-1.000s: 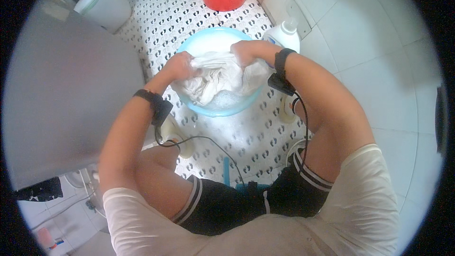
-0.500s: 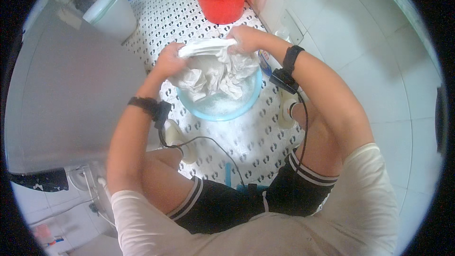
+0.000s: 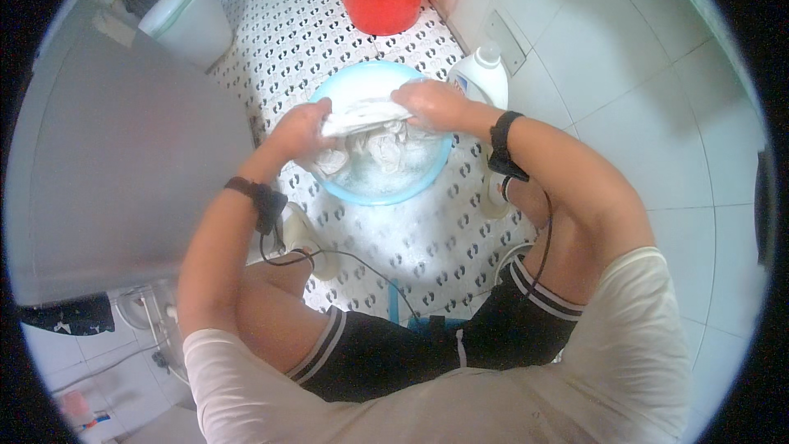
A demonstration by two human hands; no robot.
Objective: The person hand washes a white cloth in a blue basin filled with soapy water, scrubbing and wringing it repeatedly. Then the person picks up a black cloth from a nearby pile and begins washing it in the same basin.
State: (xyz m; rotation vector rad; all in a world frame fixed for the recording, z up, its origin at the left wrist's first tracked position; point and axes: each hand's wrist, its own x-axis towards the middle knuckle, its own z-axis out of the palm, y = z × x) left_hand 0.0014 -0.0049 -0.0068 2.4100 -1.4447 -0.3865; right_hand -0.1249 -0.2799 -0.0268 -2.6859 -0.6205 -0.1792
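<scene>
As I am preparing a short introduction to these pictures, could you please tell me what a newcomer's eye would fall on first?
Probably the bright red tub at the top centre, standing out against the footprint-patterned floor. Next might come the white cloth, held between the left hand and the right hand over the light-blue basin near the middle.

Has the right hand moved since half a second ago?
Yes: judged against the red bucket, the right hand is now lower in the view, farther from it and closer to the near rim of the basin.
</scene>
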